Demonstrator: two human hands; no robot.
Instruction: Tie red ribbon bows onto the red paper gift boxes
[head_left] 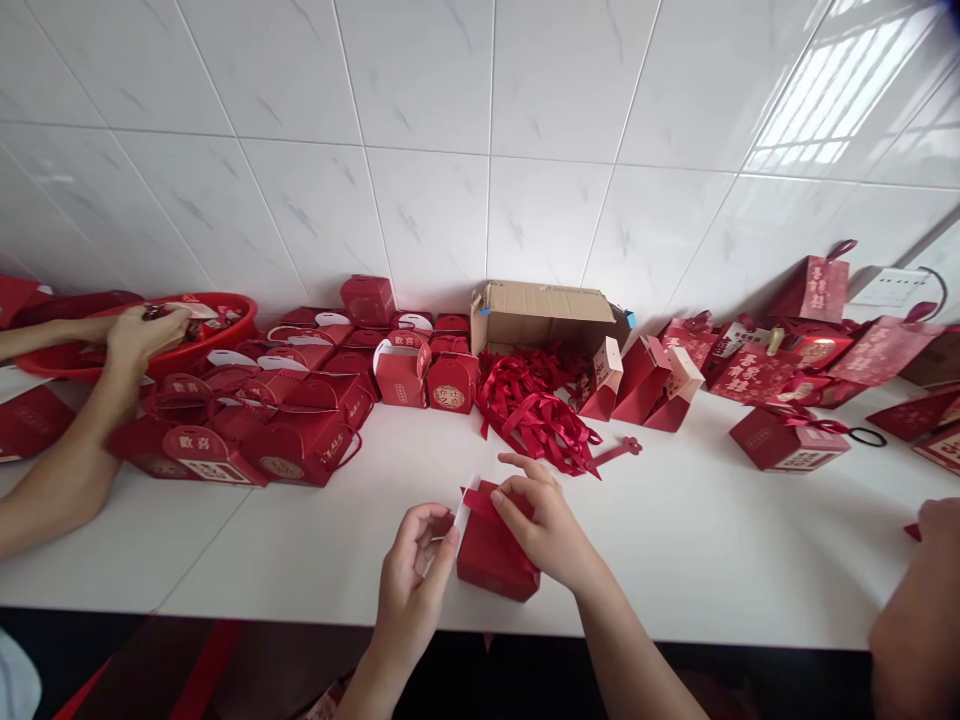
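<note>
A small red gift box [491, 555] stands on the white counter [697, 540] near its front edge. My right hand [544, 520] rests on the box's top, fingers curled on a red ribbon strip across its open flaps. My left hand [416, 580] pinches the white-edged flap at the box's left side. Just beyond the box lies a pile of red ribbons [536, 405].
Finished red boxes [285, 400] crowd the left. A cardboard carton [544, 315] stands against the tiled wall, folded red boxes [780, 370] to the right. Another person's hands reach into a red basin [210, 310] far left; a third person's arm [919, 610] sits at the right edge.
</note>
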